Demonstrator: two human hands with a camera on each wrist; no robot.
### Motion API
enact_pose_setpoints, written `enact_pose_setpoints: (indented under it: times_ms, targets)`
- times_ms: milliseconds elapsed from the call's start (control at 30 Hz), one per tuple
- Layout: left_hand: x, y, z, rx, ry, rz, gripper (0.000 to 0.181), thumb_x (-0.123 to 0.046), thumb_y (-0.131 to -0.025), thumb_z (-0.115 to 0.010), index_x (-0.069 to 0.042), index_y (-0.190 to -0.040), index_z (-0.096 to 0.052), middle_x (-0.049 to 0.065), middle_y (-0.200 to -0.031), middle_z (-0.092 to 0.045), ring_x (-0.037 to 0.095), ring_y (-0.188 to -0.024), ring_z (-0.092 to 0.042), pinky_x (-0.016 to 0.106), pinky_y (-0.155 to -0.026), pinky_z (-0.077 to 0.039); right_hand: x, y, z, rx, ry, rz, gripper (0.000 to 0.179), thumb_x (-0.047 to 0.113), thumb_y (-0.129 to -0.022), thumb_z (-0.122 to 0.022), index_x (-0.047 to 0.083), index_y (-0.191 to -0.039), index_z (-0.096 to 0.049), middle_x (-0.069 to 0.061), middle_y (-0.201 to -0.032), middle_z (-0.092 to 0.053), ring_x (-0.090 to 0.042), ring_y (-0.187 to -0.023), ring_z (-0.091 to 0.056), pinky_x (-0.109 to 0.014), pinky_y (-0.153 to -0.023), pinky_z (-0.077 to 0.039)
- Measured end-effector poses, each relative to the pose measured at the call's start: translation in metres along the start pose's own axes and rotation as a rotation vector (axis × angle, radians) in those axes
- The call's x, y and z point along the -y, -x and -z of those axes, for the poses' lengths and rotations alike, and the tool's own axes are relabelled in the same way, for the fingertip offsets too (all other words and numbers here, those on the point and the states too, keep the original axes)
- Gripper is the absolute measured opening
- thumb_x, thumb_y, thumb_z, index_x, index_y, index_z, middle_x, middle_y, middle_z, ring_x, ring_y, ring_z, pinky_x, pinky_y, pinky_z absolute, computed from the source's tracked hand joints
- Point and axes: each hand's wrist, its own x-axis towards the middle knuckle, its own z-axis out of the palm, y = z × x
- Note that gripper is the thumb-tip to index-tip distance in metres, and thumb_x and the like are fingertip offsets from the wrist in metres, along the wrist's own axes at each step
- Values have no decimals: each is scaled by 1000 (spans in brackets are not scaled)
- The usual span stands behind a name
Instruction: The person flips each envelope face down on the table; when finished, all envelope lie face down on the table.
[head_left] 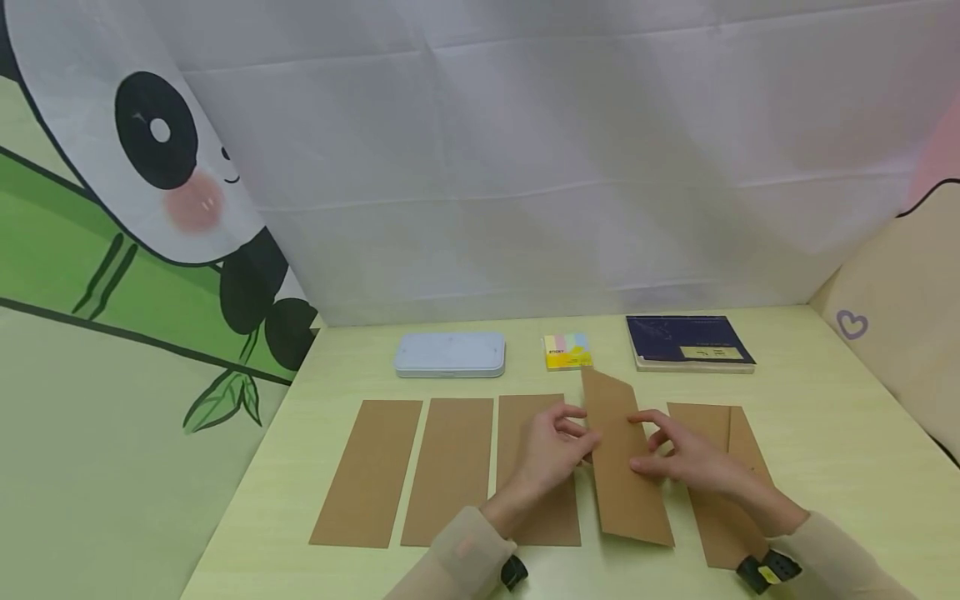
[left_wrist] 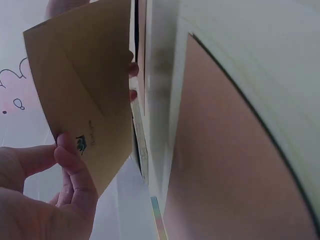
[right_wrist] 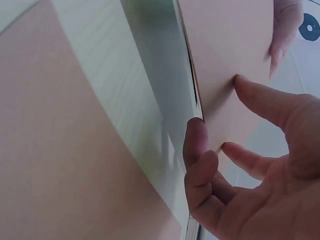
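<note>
A brown kraft paper envelope is held tilted up off the table between both hands. My left hand pinches its left edge between thumb and fingers. At the opposite edge my right hand grips it, the thumb pressing the plain face and other fingers curled by the edge, as the right wrist view shows. The envelope's other side, seen in the left wrist view, has a diagonal seam and a small dark print with writing. Beneath the right forearm lies another brown envelope with a seam line.
Left of the hands, brown paper rectangles lie in a row: one at far left, one mid-row, one partly under the left hand. Behind stand a pale blue case, sticky notes and a dark blue book.
</note>
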Motion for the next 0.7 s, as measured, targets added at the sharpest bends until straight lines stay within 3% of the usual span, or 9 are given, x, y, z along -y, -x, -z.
enact_pose_setpoints:
  times_ms: [133,333,700]
  targets:
    - [2,1,1,7,-147,8,31,-6,-79,-76,4,-107,-63,-4,-67,-65,11,-50,-61,24,-49,-49,-3,-1,0,-32,98,-3,68,29,-82,-76,4,-136,-44,-12,-90,-52,-21,-64,-57,-32,-57,-44]
    - [8,2,3,75,-350,21,44,-7,-76,-79,7,-114,-61,-9,-63,-62,5,-50,-55,22,-48,-46,-3,-1,-2,-64,196,-37,67,33,-78,-79,4,-131,-49,-7,-87,-54,-20,-72,-53,-35,-61,-43]
    - [14,7,-1,147,-506,124,56,-7,-70,-81,11,-117,-58,-8,-50,-52,3,-43,-45,20,-42,-35,-1,-3,-9,-55,307,-101,68,29,-74,-82,-1,-128,-52,-4,-84,-57,-18,-72,-50,-35,-62,-44]
